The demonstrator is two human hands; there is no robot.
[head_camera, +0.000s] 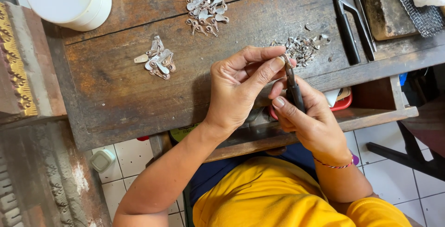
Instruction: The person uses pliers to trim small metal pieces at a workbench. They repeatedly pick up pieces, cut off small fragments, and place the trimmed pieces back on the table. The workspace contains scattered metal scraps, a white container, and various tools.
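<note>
Left hand (238,85) pinches a small metal piece (283,59) over the workbench (116,92); right hand (306,120) grips pliers (293,85) clamping it. A slip of the pliers could fling or bend the piece.

Worn, matt dark wood workbench (116,92), shiny silver metal pieces (160,60), glossy white plastic tub (69,0), black-handled metal pliers (293,85)

The scene is viewed from a single head-worn camera, aimed steeply downward and held close above the worn dark wooden workbench (139,92).
</note>
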